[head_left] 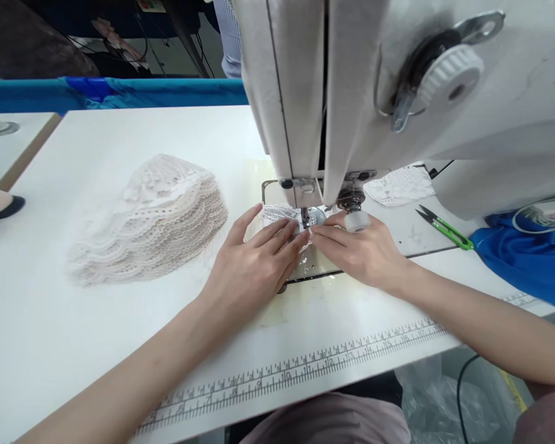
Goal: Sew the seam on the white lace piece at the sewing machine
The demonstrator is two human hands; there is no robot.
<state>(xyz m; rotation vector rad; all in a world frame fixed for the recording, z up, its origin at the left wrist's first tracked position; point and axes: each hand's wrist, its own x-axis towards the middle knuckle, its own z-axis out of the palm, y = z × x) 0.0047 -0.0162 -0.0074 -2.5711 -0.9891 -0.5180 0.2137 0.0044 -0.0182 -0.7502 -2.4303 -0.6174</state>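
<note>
White lace fabric (277, 213) lies on the sewing machine's metal plate, partly beneath the presser foot (305, 219). My left hand (254, 262) rests on the lace just left of the foot, its fingers stretched out and fairly flat. To the right of the foot, my right hand (363, 253) has thumb and fingers brought together at the lace edge. The fingertips of both hands nearly meet in front of the needle area. A layered pile of white and cream lace pieces (166, 216) sits on the table to the left.
The white machine head (296, 92) overhangs my hands. Right of it lie another lace piece (400, 186), green-handled thread snips (445, 229) and blue cloth (522, 256). A printed ruler (305, 371) runs along the table's front edge. Beyond the table, a person's striped clothing (230, 37) shows.
</note>
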